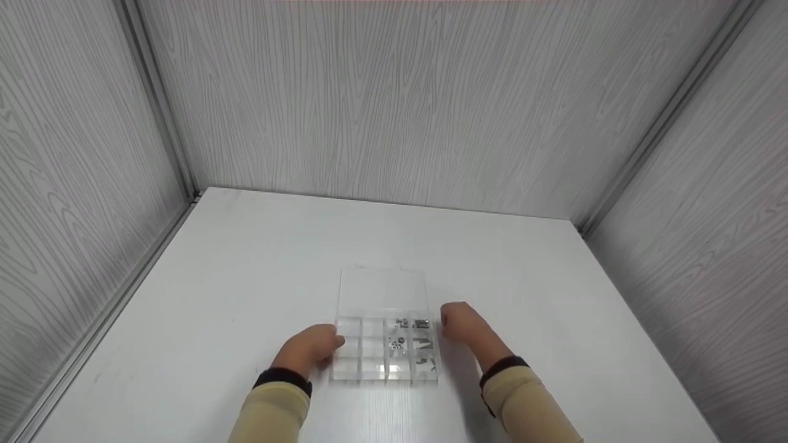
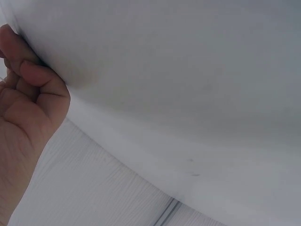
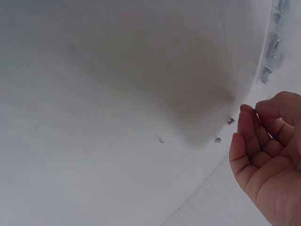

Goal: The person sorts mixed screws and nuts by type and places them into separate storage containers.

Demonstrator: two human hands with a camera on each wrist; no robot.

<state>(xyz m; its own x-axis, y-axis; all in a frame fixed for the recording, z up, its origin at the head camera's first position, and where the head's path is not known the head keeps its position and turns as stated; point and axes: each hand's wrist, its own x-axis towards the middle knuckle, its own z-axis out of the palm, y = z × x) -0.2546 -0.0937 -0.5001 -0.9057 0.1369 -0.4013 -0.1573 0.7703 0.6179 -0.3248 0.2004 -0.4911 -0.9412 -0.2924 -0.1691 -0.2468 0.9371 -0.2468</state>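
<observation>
A clear plastic compartment box (image 1: 373, 347) lies on the table with its transparent lid (image 1: 381, 288) folded back behind it. Small metal screws (image 1: 422, 324) and nuts (image 1: 397, 343) sit in its right-hand compartments; the left ones look empty. At the box's left wall, my left hand (image 1: 313, 343) holds the edge, fingers curled and thumb over the rim. My right hand (image 3: 270, 150) is just right of the box, thumb and forefinger tips together on what looks like a tiny dark piece, mostly hidden. Two small metal pieces (image 3: 231, 121) lie on the table by its fingertips.
The white table (image 1: 258, 246) is bounded by grey wood-grain panels at the back (image 1: 394, 104), left (image 1: 68, 154) and right (image 1: 708, 203). A faint small mark or piece (image 3: 161, 140) shows on the tabletop in the right wrist view.
</observation>
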